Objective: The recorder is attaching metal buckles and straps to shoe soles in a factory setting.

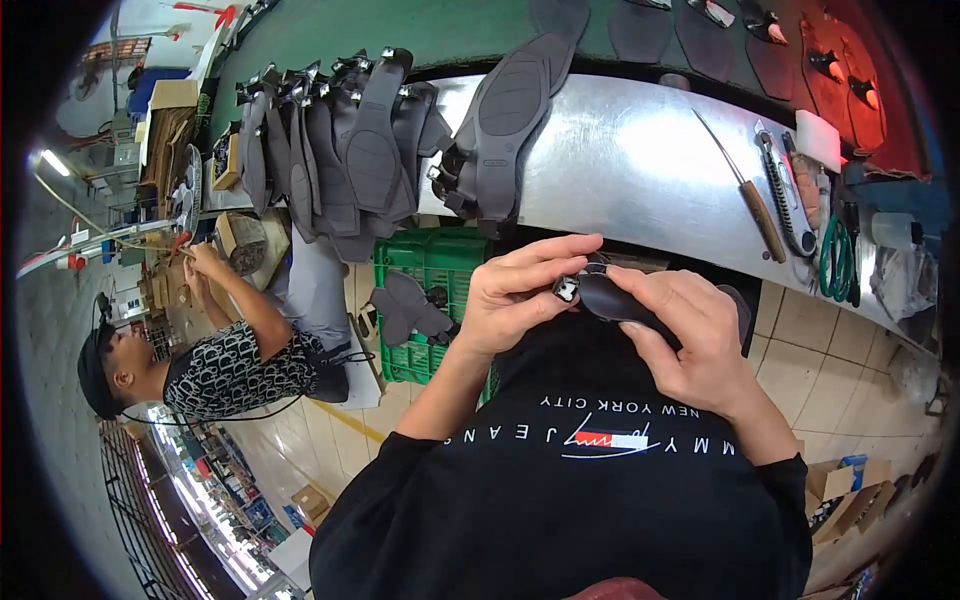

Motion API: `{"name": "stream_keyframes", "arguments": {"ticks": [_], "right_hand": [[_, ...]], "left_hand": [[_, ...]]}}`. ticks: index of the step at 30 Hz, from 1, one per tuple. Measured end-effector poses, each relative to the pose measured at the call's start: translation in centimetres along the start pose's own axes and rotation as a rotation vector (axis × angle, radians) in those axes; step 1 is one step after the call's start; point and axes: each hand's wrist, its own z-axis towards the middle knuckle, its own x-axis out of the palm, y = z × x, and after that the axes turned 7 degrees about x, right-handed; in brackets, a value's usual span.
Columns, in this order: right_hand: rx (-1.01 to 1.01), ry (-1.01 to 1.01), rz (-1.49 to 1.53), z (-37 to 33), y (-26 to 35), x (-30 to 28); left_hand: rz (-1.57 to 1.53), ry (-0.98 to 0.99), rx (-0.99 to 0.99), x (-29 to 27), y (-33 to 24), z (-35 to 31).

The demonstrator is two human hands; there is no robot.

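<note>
In front of my chest I hold a dark, smooth shoe sole with both hands. My left hand pinches its strap end, where a small shiny silver-and-black piece shows between thumb and fingers. Wrapped over the other end of the sole is my right hand, thumb below and fingers on top. My palms hide part of the sole. Just beyond my hands, several grey soles with black straps lie overlapping on the metal bench. More soles are heaped to the left.
An awl, a utility knife and green-handled scissors lie at the bench's right. Below its edge, a green crate holds more soles. Behind runs a green surface with soles. At left, another person works.
</note>
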Motion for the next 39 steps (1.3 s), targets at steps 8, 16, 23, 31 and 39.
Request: {"name": "stream_keyframes", "arguments": {"ticks": [8, 16, 23, 31, 39], "right_hand": [[-0.009, -0.017, -0.074, -0.3, -0.4, 0.4], [0.065, 0.047, -0.071, 0.0, -0.5, 0.4], [0.229, 0.012, 0.157, -0.2, -1.6, 1.7], [0.025, -0.057, -0.043, 0.1, -1.8, 2.3], [-0.104, 0.049, -0.220, 0.5, -2.0, 1.6]], "left_hand": [[0.181, 0.107, 0.012, 0.3, -0.8, 0.5], [0.254, 0.033, -0.034, 1.6, -0.5, 0.6], [0.083, -0.122, -0.281, 2.7, -0.6, 0.5], [0.065, -0.202, -0.331, 3.3, -0.8, 0.6], [0.007, -0.212, -0.372, 2.4, -0.5, 0.4]]}}
